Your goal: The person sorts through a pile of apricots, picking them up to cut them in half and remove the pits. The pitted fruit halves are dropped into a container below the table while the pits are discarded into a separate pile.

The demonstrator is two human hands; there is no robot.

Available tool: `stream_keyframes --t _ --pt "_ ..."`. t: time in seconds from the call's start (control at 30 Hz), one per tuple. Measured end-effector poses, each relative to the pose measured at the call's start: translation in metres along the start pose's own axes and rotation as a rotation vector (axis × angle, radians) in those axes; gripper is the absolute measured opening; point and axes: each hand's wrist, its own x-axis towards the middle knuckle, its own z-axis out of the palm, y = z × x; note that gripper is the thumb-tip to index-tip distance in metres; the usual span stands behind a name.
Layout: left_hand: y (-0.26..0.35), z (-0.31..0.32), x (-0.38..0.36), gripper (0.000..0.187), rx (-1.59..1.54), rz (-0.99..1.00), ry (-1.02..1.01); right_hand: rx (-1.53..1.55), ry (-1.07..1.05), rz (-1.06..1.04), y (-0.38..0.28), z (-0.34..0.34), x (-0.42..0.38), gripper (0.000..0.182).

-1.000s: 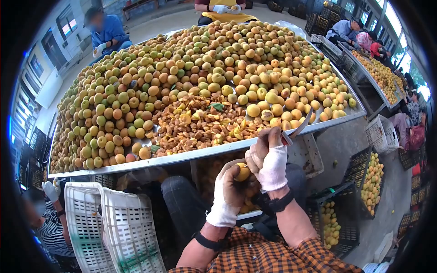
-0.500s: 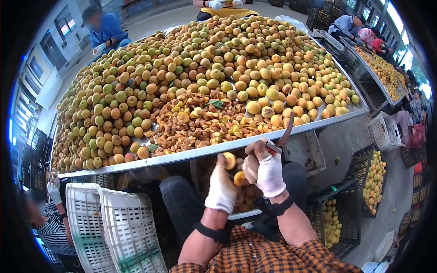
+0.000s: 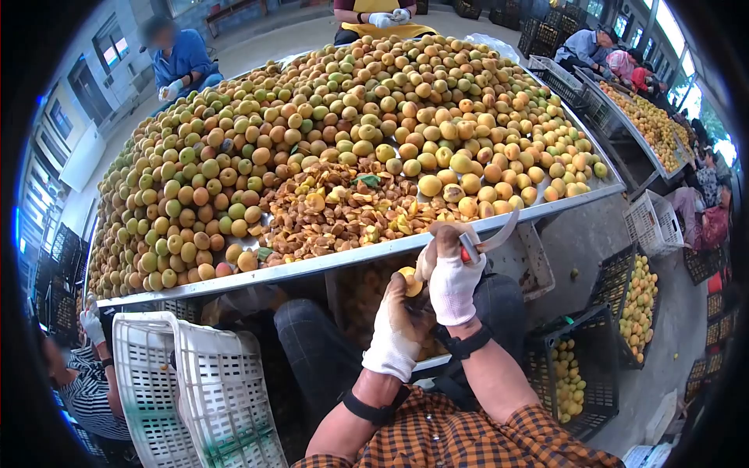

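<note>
My left hand (image 3: pixel 396 331), in a white glove with dirty fingers, grips a cut apricot (image 3: pixel 410 281) with yellow flesh showing. Right beside it, the gloved fingers of my right hand (image 3: pixel 452 282) wrap round the handle of a small curved knife (image 3: pixel 498 235), its blade pointing up and to the right. My right fingertips are at the edge of the apricot. Both hands are just in front of the table edge, over a container of apricot pieces (image 3: pixel 363 300) partly hidden between my knees. Brown pits and yellow scraps (image 3: pixel 343 210) lie heaped on the table above.
Whole apricots (image 3: pixel 312 117) cover the metal-edged table (image 3: pixel 312 271). A white crate (image 3: pixel 226 390) stands at my left, dark crates of apricots (image 3: pixel 569 382) at my right. Co-workers sit at the left (image 3: pixel 183 62), far side (image 3: pixel 382 19) and lower left (image 3: pixel 94 382); others work at another table (image 3: pixel 640 125).
Two cut faces of apricot showed before; now one shows, between my hands. Both hands have drawn closer together, and the knife blade has tilted further right.
</note>
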Motion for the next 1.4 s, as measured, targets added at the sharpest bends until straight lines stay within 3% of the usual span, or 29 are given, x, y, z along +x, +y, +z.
stream_keyframes --t 0.1,0.17,0.3,0.37,0.4,0.6,0.67,0.73,0.83,0.9,0.93,0.97,1.03,1.07,1.1,1.17,1.33,1.4 --pt "-0.005 -0.004 0.001 0.037 0.039 0.080 0.033 -0.031 0.003 -0.018 0.002 0.000 0.000 0.032" --pt "-0.006 -0.001 -0.002 0.029 0.032 0.059 0.045 0.193 0.047 0.229 -0.003 -0.004 0.006 0.032" --pt "-0.004 -0.001 0.000 0.028 0.026 0.054 0.069 0.157 0.028 0.229 0.002 -0.003 0.007 0.032" --pt "0.008 0.004 -0.015 0.035 -0.096 -0.097 -0.109 0.375 0.082 0.406 0.002 -0.012 0.017 0.030" --pt "0.006 0.013 -0.015 0.034 -0.037 -0.073 0.040 0.385 0.089 0.456 0.002 -0.013 0.018 0.030" --pt "0.016 0.007 -0.014 0.033 -0.145 -0.223 0.018 0.671 -0.020 0.644 0.023 -0.029 0.025 0.030" --pt "0.017 0.004 -0.014 0.032 -0.127 -0.193 0.054 0.759 -0.049 0.716 0.025 -0.028 0.024 0.029" --pt "0.020 0.004 -0.012 0.031 -0.103 -0.169 0.085 0.681 -0.040 0.649 0.024 -0.025 0.024 0.030" --pt "0.036 0.010 -0.013 0.023 -0.054 -0.172 -0.050 0.602 0.010 0.504 0.012 -0.027 0.031 0.031" --pt "0.050 0.026 -0.022 0.025 0.286 0.065 -0.083 0.210 -0.121 0.357 -0.006 -0.033 0.032 0.027" --pt "0.053 0.028 -0.023 0.038 0.395 0.098 -0.089 -0.021 -0.246 0.349 -0.008 -0.036 0.029 0.023" --pt "0.053 0.032 -0.023 0.038 0.391 0.094 -0.092 -0.251 -0.372 0.316 -0.010 -0.039 0.026 0.023" --pt "0.050 0.042 -0.023 0.045 0.708 0.104 -0.178 -0.430 -0.535 0.433 -0.003 -0.032 0.011 0.025" --pt "0.046 0.043 -0.022 0.049 0.813 0.150 -0.185 -0.554 -0.514 0.361 -0.003 -0.028 0.007 0.023" --pt "0.046 0.046 -0.025 0.049 0.807 0.149 -0.189 -0.561 -0.515 0.360 -0.004 -0.029 0.007 0.023" --pt "0.048 0.054 -0.034 0.049 0.808 0.228 -0.221 -0.034 -0.235 0.717 -0.006 -0.030 0.007 0.020" --pt "0.049 0.045 -0.028 0.019 0.878 0.345 -0.031 0.037 -0.181 0.688 0.000 -0.027 0.003 0.018" --pt "0.048 0.048 -0.026 0.017 0.917 0.400 0.001 -0.038 -0.164 0.669 0.003 -0.021 0.001 0.018"
